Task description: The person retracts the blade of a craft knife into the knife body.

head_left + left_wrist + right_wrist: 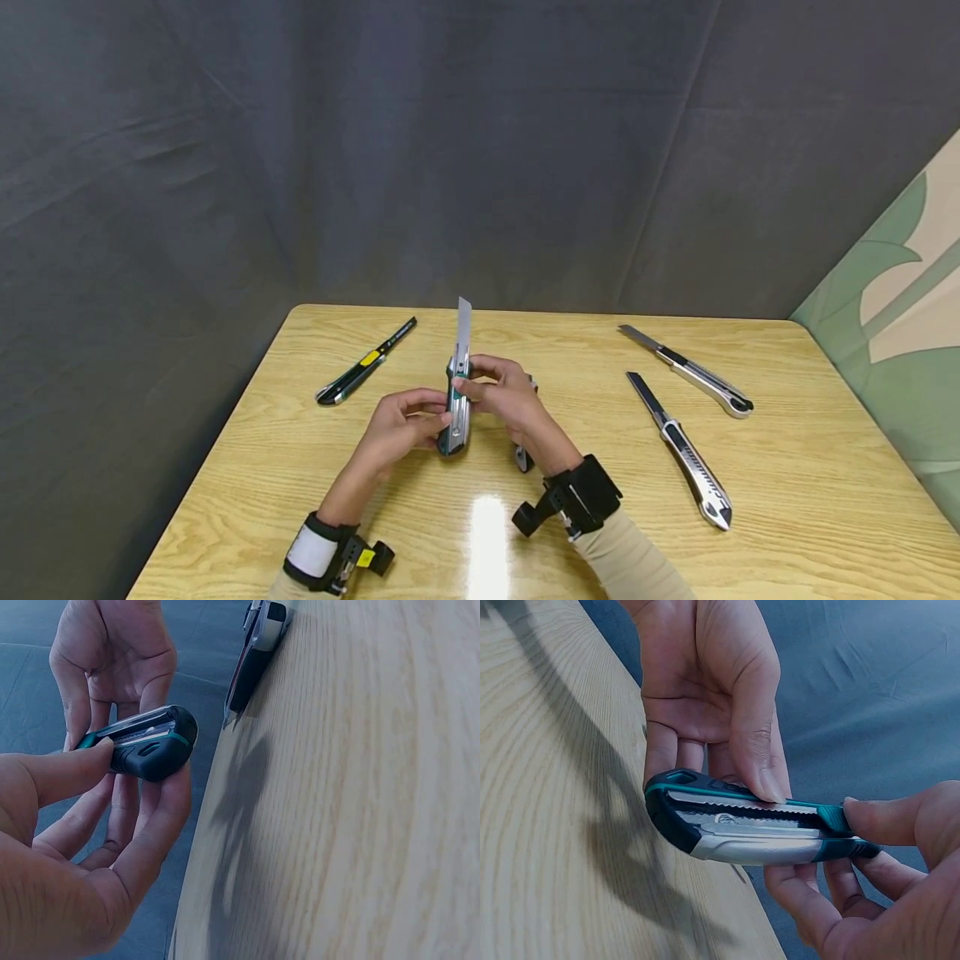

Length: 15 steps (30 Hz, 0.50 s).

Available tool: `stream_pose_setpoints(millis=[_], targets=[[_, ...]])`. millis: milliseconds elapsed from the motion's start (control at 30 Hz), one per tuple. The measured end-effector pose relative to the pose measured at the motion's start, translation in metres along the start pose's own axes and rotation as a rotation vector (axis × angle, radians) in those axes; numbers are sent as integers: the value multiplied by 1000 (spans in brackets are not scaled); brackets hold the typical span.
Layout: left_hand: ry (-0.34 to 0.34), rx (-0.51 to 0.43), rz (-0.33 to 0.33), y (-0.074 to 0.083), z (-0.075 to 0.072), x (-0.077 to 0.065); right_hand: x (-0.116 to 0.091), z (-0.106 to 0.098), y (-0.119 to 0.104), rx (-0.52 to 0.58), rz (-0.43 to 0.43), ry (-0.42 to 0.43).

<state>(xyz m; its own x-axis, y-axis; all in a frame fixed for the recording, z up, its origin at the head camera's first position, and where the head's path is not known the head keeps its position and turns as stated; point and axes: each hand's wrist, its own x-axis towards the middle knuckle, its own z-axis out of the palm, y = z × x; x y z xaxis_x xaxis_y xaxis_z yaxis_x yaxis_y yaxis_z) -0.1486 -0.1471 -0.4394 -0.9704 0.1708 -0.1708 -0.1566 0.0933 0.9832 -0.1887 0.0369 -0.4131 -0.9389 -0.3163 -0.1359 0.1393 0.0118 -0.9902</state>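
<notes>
A utility knife in silver, black and teal is held up between both hands, its long blade extended and pointing away. My left hand grips the butt end, thumb on one face and fingers behind. With my right hand I hold the handle nearer the blade; in the right wrist view the right thumb lies at the teal slider. The ridged slot of the handle faces up there. In the left wrist view the black butt of the knife shows above the left fingers.
Partly hidden under my right wrist lies another knife. A black knife with a yellow slider rests on the wooden table at left. Two silver knives, one farther back and one closer, lie at right, blades out.
</notes>
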Motion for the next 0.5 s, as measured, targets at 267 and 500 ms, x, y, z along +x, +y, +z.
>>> stream_pose_setpoints(millis=[267,500], targets=[[9,-25,1,3,-1,-1,-3,1,-5,-36,-25,1],[34,-29,-8,6,-2,-1,0,-1,-1,71,37,-21]])
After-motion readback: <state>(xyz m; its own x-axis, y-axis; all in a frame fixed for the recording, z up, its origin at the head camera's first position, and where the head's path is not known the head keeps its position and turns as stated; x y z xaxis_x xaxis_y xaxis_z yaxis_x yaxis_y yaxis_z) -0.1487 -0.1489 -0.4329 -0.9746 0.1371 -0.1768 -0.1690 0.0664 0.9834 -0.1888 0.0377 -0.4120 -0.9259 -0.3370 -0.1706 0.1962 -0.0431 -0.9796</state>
